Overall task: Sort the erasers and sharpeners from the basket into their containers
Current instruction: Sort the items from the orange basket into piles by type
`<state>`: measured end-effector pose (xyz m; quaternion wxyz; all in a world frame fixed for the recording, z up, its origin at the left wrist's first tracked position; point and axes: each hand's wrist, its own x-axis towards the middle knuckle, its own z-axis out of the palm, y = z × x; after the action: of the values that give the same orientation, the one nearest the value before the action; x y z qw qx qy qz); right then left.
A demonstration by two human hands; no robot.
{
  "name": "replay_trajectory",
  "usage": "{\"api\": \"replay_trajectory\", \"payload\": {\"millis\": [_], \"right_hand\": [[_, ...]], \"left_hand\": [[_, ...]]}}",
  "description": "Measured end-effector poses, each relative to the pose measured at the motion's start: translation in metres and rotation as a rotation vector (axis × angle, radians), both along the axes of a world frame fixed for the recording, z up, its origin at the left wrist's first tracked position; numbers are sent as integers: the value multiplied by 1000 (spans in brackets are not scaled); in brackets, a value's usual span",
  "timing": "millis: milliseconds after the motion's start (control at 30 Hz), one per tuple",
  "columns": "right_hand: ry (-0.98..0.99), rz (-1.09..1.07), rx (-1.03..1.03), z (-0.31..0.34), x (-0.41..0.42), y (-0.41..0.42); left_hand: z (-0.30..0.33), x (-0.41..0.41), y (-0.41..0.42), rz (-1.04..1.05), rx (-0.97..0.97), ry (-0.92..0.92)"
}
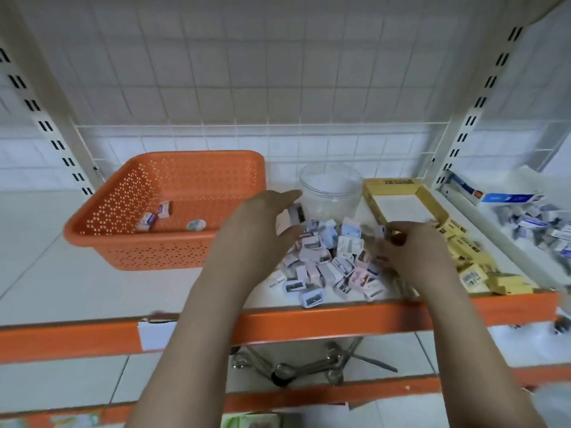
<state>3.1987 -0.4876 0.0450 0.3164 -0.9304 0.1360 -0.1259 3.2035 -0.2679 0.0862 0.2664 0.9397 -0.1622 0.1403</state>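
Note:
An orange perforated basket stands on the shelf at the left, with three small erasers left inside. A heap of pastel sharpeners lies in front of a clear round jar. A yellow cardboard box stands open at the right, with yellow erasers piled beside it. My left hand holds a small white and dark piece near the jar. My right hand pinches a small item at the heap's right edge.
The shelf has an orange front rail with a white label. Another shelf bay at the right holds blue-white boxed items. Metal scissors lie on the shelf below. A wire grid backs the shelf.

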Motion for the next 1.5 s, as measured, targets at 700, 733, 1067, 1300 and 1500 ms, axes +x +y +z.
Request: {"api": "replay_trajectory", "payload": {"millis": [700, 733, 1067, 1300, 1500], "right_hand": [[-104, 108, 101, 1, -12, -17], [-106, 117, 106, 1, -13, -17], [-186, 226, 106, 21, -3, 28], [-226, 290, 28, 47, 20, 118], [-183, 444, -132, 65, 80, 215]], "left_hand": [[-7, 80, -27, -125, 688, 140], [-7, 83, -27, -134, 666, 158], [5, 50, 40, -10, 10, 46], [8, 43, 140, 254, 33, 36], [23, 55, 210, 276, 185, 90]]}}
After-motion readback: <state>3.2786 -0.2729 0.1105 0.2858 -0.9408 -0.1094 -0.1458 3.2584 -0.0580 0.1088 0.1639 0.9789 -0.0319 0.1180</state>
